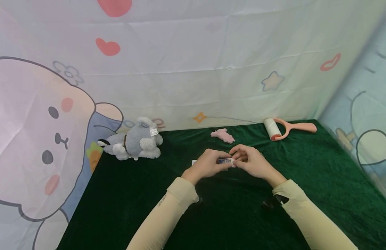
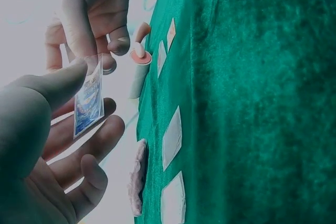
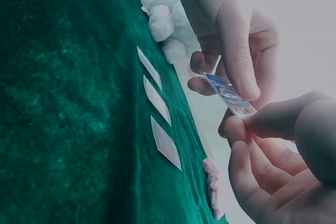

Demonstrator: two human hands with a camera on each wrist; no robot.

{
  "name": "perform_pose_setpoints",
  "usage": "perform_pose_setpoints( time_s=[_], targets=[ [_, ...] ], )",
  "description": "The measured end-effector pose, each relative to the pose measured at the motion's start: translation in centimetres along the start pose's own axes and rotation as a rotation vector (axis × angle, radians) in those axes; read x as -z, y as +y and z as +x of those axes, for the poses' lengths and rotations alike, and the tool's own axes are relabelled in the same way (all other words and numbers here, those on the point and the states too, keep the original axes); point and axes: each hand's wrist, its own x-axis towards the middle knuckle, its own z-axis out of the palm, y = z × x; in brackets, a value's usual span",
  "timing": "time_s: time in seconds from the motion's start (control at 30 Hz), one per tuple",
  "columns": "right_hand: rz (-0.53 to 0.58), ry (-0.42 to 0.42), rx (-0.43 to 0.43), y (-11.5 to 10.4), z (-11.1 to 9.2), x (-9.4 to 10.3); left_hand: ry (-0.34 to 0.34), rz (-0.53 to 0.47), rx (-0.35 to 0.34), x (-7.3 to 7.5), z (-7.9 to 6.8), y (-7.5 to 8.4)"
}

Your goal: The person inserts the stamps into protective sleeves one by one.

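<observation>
A small card with a blue picture is held up between both hands over the green cloth. Clear plastic film shows round it in the left wrist view, where the card stands tilted. My left hand pinches it with the thumb on its face and fingers behind. At its other end, my right hand pinches the edge of the clear film between thumb and fingertip, as the right wrist view of the card shows. Below lie several pale flat cards, partly hidden by the hands in the head view.
A grey plush toy lies at the back left. Behind the hands is a small pink plush. A lint roller with a pink handle rests at the back right. Printed curtains stand behind the green-covered table.
</observation>
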Motion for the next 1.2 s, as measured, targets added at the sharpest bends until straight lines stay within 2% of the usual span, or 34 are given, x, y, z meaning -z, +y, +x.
perform_pose_setpoints(
  time_s=[0.17, 0.37, 0.6, 0.77, 1.0, 1.2],
  targets=[
    [0.002, -0.016, 0.000, 0.0, 0.0, 0.1, 0.036, 0.011, -0.007, 0.0, 0.0, 0.1],
    [-0.016, -0.020, 0.014, 0.1, 0.0, 0.1, 0.061, 0.033, 0.015, 0.0, 0.2, 0.2],
    [-0.028, -0.004, 0.047, 0.1, -0.1, 0.4, 0.094, 0.048, 0.024, -0.2, 0.4, 0.3],
    [-0.044, 0.020, 0.047, 0.4, -0.4, 0.9, 0.122, 0.017, 0.036, -0.4, 0.4, 0.2],
    [-0.067, 0.065, -0.020, 1.8, -0.8, 2.3, 0.128, -0.070, 0.117, -0.9, 0.9, -0.1],
    [-0.078, 0.075, -0.046, 2.2, -1.3, 3.2, 0.126, -0.094, 0.167, -1.8, 1.7, -0.2]
  ],
)
